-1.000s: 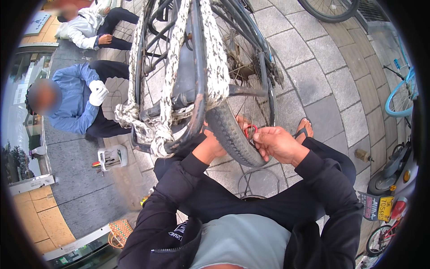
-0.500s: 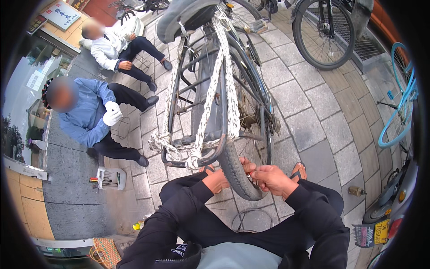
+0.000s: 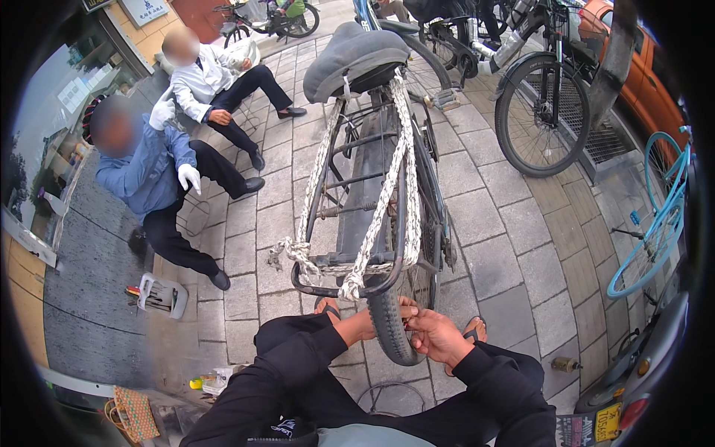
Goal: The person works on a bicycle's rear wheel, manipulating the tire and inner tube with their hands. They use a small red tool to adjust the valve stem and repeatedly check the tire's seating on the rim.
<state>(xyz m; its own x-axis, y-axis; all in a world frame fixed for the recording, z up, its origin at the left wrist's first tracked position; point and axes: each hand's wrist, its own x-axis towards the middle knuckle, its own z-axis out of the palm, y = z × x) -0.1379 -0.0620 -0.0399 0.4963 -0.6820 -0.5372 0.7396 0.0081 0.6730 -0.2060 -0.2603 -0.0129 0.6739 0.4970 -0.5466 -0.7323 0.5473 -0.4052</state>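
Note:
A bicycle with a padded saddle (image 3: pixel 356 56) stands before me, its rear rack (image 3: pixel 324 194) wound with black-and-white braided rope (image 3: pixel 383 208). Below the rack is the rear tire (image 3: pixel 389 335). My left hand (image 3: pixel 361 324) reaches round the tire's left side, fingers curled and partly hidden behind it, near the spokes. My right hand (image 3: pixel 439 335) is on the tire's right side, thumb and fingers pinched at the rim beside the left fingertips; what is between them is too small to make out clearly.
A person in blue (image 3: pixel 141 186) and another in white (image 3: pixel 201 82) sit at left. Around me are a plastic tool holder (image 3: pixel 167 298), a small can (image 3: pixel 566 364), a woven basket (image 3: pixel 134 413), parked bicycles (image 3: pixel 540 127), a light-blue bicycle (image 3: pixel 644 253), a scooter (image 3: pixel 655 357) and an orange car (image 3: pixel 625 59).
The view has tilted up, showing more saddle and background. The person in blue has lifted a gloved hand toward their head. My hands remain at the rim; the red item seen between them is now mostly hidden.

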